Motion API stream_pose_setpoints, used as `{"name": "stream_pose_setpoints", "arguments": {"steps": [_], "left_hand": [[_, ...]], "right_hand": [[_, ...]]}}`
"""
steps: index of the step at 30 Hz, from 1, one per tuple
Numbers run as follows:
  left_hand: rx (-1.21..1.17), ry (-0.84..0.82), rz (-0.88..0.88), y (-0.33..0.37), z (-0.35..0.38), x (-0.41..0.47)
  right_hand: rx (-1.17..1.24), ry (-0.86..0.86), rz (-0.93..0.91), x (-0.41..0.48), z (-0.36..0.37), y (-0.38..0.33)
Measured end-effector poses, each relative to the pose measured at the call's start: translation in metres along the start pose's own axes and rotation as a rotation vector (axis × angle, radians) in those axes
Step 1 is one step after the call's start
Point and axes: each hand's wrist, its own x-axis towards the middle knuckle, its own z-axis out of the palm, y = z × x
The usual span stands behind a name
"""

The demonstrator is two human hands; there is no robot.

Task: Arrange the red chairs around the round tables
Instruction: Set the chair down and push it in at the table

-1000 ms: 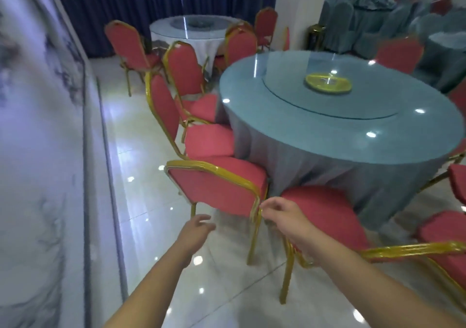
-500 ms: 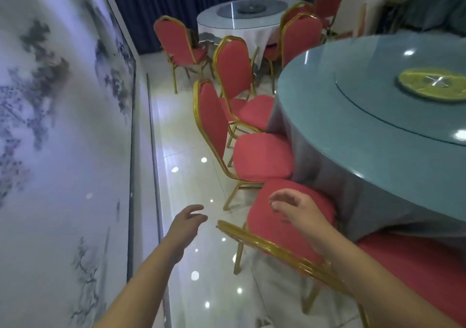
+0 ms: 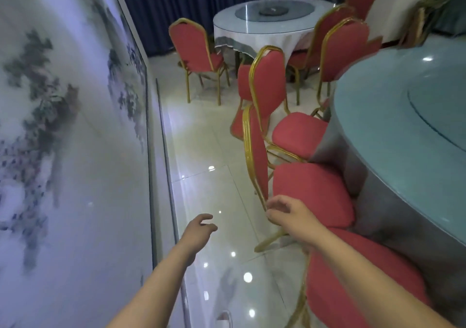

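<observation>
Head: left hand (image 3: 199, 229) relaxed, empty; right hand (image 3: 290, 214) at chair (image 3: 310, 191), grip unclear; next, probably square it to counter (image 3: 403, 130).

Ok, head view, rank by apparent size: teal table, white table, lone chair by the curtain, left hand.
1. teal table, cropped by the frame
2. white table
3. lone chair
4. left hand
Nearness inflates the teal table and left hand.
</observation>
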Motion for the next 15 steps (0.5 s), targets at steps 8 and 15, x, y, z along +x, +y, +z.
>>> {"name": "stream_pose_setpoints", "arguments": {"steps": [8,15], "left_hand": [[0.119,-0.089,0.024,0.114,-0.089,0.162],[0.136,-0.135,0.12,0.216,-0.131,0.298]], "right_hand": [[0.002,0.102,-0.041,0.13,0.05,-0.069],[-0.135,0.046,-0.061,0.308,0.056,-0.118]]}}
